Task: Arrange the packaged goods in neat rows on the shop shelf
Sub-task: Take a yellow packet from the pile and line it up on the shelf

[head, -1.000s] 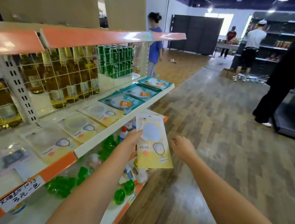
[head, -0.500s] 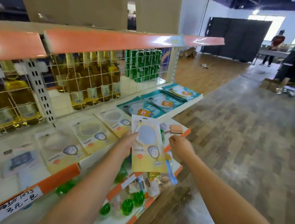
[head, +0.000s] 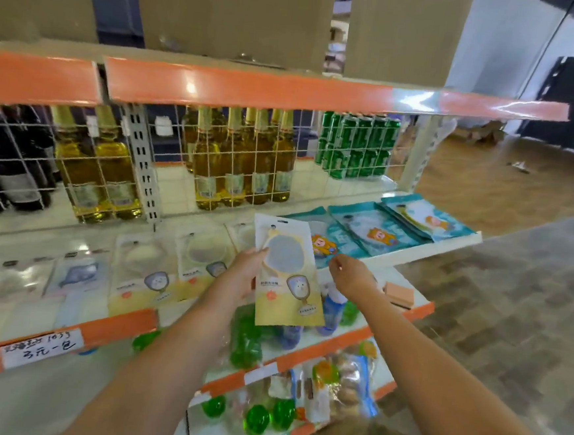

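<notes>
We see two bare forearms reaching in from the bottom edge, no sleeves, watch, bracelet or gloves on either. The left hand (head: pixel 244 272) and the right hand (head: pixel 353 278) carry no rings that we can make out. Fingernails look short and unpainted, though blurred.

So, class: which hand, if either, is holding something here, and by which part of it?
The left hand holds the yellow packet by its left edge, thumb on the front. The right hand holds nothing.
</notes>
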Tool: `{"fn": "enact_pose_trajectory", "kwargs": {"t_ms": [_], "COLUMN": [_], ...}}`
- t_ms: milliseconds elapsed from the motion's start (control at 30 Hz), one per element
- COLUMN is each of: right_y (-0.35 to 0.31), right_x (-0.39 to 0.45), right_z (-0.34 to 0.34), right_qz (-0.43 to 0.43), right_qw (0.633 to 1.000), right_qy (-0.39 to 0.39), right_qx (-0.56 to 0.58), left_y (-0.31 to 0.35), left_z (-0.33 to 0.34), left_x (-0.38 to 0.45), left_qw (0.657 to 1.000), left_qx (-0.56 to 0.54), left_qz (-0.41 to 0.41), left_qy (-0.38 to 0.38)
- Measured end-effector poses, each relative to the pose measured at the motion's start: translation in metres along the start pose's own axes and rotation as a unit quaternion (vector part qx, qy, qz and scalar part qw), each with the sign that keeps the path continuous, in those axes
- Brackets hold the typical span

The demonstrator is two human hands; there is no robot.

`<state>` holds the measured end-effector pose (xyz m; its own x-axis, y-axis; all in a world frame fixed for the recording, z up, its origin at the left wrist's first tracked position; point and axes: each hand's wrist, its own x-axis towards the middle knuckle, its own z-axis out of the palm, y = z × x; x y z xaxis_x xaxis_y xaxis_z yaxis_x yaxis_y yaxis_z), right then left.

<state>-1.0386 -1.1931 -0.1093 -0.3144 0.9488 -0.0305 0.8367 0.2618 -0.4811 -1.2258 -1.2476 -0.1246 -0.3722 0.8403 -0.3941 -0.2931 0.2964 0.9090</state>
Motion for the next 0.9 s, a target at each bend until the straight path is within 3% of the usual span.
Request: {"fn": "enact_pose_trajectory", "kwargs": {"t_ms": [300,500,700,800,900], "right_y": [-0.039,-0.081,-0.113,-0.123,-0.137], "right_x": [0.025,0.041,0.054,0.061,0.069], "right_z": [0.029,0.047,0.051,0.054,0.059], "right_qz": [-0.088,-0.099,-0.072,-0.056,-0.038], "right_qw": [0.995,0.994,0.989,0.993,0.998], "right_qy": [-0.038,-0.021,0.003,-0.012,-0.042], "right_qx": [0.040,-0.041,-0.126,-0.105,-0.013], "left_y": [0.003,0.015,0.025,0.028,0.032], "left_z": [-0.056,-0.101,-0.130,-0.137,-0.144], "left_x": [-0.003,-0.003,0.012,0.022,0.028], "left_qw": [0.994,0.987,0.986,0.989,0.990], "left_qx": [-0.006,-0.022,-0.027,-0.019,-0.007], "left_qz": [-0.019,0.003,0.015,0.015,0.011], "left_qy": [0.111,0.160,0.164,0.149,0.140]}}
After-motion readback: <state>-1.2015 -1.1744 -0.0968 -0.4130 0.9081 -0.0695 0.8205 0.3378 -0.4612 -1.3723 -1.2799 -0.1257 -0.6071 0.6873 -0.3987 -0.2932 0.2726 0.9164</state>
